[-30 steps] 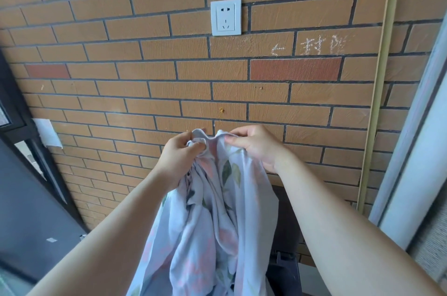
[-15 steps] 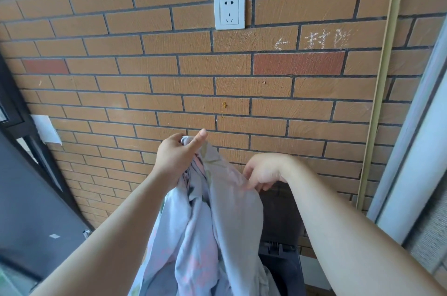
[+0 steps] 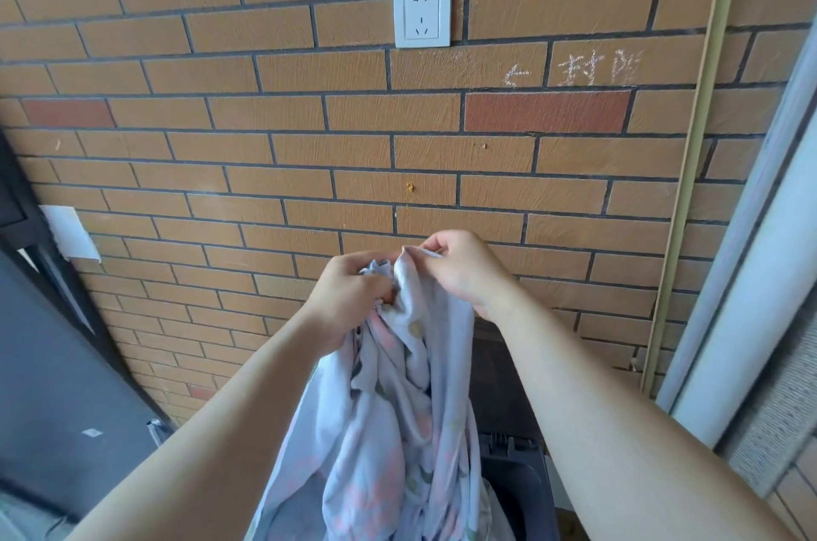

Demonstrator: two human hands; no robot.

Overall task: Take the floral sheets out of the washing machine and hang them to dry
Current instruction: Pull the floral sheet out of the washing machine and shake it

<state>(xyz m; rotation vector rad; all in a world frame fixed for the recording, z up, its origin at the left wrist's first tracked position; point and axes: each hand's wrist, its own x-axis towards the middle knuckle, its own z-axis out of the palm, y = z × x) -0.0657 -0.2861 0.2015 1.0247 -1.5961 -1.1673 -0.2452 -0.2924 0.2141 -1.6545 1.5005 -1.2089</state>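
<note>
Two hands, left [image 3: 349, 293] and right [image 3: 464, 271], gripping bunched floral sheet [image 3: 389, 430] top edge, fabric hanging lengthwise straight down

Home laundry balcony: brick wall [image 3: 309, 151], wall socket [image 3: 422, 13].

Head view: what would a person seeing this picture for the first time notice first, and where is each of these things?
The eye goes first to the floral sheet, a pale bunch hanging in the lower middle, gripped at its top by the left hand and pinched by the right hand. Behind it the brick wall fills the frame, with a white socket high in the middle and chalk marks to its lower right.
</note>
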